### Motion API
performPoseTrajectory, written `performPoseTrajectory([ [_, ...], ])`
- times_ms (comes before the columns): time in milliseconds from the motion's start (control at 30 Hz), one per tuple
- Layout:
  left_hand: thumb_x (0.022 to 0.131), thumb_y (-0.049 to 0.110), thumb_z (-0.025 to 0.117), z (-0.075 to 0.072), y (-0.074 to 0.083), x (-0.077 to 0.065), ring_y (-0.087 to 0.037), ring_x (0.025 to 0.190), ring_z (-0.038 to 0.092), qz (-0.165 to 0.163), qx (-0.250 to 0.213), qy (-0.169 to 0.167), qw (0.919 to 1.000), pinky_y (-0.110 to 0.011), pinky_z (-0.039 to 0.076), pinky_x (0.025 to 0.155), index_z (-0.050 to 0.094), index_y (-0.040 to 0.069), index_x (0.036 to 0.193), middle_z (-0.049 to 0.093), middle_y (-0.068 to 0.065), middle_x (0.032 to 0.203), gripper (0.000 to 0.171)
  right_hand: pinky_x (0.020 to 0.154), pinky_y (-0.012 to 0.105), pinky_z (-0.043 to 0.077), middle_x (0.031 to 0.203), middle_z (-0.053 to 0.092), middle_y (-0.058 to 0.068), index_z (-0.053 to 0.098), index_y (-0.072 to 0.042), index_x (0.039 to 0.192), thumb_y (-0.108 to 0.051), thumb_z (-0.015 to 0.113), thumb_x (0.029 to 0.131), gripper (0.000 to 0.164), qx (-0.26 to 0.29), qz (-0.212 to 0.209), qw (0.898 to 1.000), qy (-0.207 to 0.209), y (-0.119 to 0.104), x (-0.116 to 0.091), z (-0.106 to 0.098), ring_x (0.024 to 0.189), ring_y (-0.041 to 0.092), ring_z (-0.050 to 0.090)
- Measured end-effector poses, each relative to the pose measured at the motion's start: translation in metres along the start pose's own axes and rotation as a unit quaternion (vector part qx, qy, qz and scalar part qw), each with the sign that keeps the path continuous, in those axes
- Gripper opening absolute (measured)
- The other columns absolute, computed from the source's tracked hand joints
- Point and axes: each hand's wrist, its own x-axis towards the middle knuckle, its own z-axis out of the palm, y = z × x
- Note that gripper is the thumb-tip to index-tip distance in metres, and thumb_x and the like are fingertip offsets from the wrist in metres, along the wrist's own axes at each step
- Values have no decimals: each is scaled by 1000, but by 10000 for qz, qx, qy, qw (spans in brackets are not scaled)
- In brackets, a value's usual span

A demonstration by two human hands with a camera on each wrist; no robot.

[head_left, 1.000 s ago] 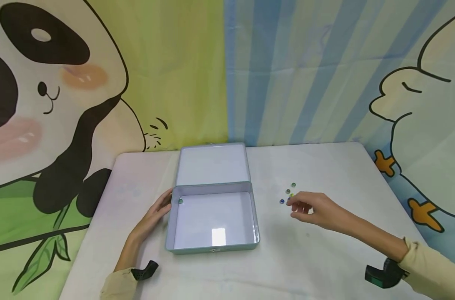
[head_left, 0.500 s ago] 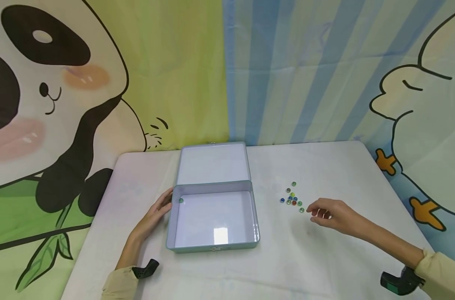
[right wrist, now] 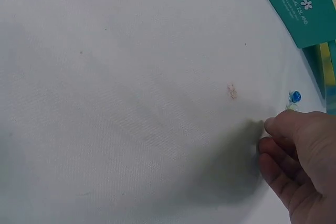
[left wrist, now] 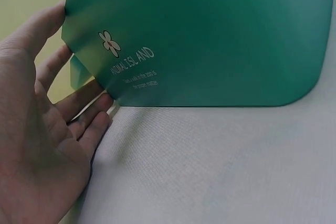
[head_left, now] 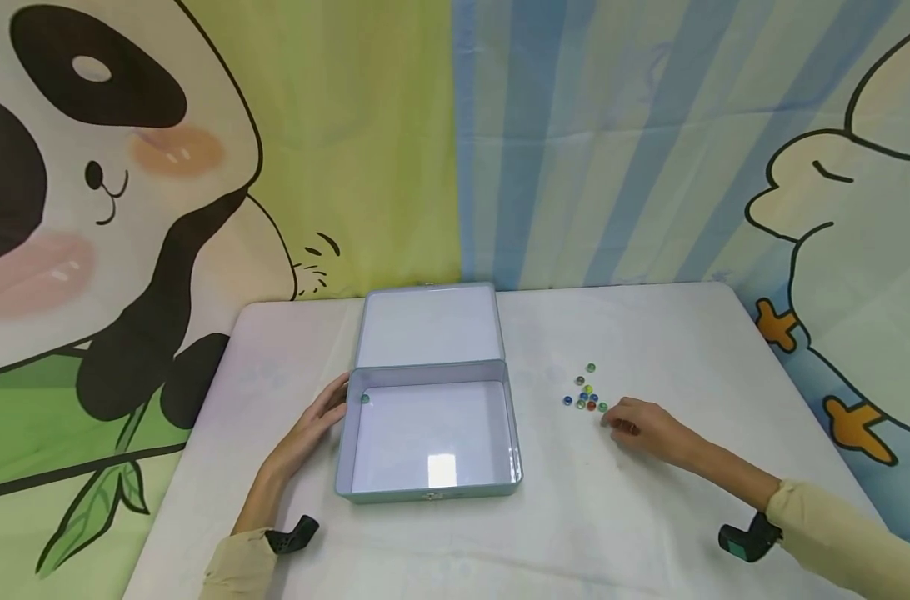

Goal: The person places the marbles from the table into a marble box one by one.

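Note:
A pale green tin box (head_left: 428, 495) stands on the table with its lid (head_left: 429, 327) laid back, a green glass marble (head_left: 365, 399) inside near the left wall. My left hand (head_left: 305, 437) rests against the box's left side, fingers fairly straight; the left wrist view shows the fingertips at the green printed side (left wrist: 210, 40). To the right of the box, my right hand (head_left: 650, 429) reaches down with thumb and fingers pinched on a marble, which they hide. Just beyond its fingertips lies a cluster of coloured marbles, among them a red marble (head_left: 592, 406) and a blue marble (head_left: 567, 401).
The white-covered table (head_left: 575, 533) ends at a cartoon-printed backdrop (head_left: 575, 167) with a panda on the left. Black wrist mounts (head_left: 751, 537) sit at both cuffs. A small reddish mark (right wrist: 232, 91) shows on the cloth in the right wrist view.
My right hand drew back right from above the cluster, then came in left and down onto the nearest green marble, now covered by the fingertips. My left hand stays at the box.

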Motion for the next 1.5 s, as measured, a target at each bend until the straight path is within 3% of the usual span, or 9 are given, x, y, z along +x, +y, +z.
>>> performPoseTrajectory([
  [167,104,30,42,0,-1,0,-37,151,10,-6,31,0,10000,-72,5,114,19,30,155,18,-13,163,57,60,16,46,79,59,-9,67,-11,89,-1,73,80,15,-53,48,9996,291,-1,2,3,70,-1,46],
  [300,104,30,42,-1,-1,-1,-38,151,9,-20,29,30,10000,-72,5,114,18,30,155,17,-13,163,57,58,17,45,76,56,-8,66,-8,91,3,72,78,18,-125,-92,9987,479,0,5,3,69,2,46],
  [900,104,30,43,0,0,0,-37,152,8,20,27,5,10000,-72,5,114,18,29,155,16,-12,163,57,61,16,48,82,61,-5,68,-8,94,1,74,80,18,74,-351,9992,162,1,11,6,72,-1,49],
  [1067,104,30,43,0,0,0,-37,152,8,11,-1,-5,10000,-71,4,115,18,29,156,15,-12,163,58,62,15,50,82,61,-6,69,-5,97,1,72,81,18,295,-540,9980,150,-18,19,-2,73,-1,49],
  [1333,103,31,43,0,0,0,-37,152,9,-48,20,46,10000,-71,5,115,18,29,156,16,-12,163,58,65,17,54,86,64,-4,65,-6,100,-1,72,83,19,667,-1122,9914,128,-68,40,-26,75,0,55],
  [1500,103,31,43,0,0,0,-37,151,10,-28,23,49,10000,-71,6,115,18,29,155,17,-12,163,58,67,18,54,88,64,-5,65,-8,100,-6,71,86,16,850,-1160,9896,-73,-98,56,-36,77,2,56],
])
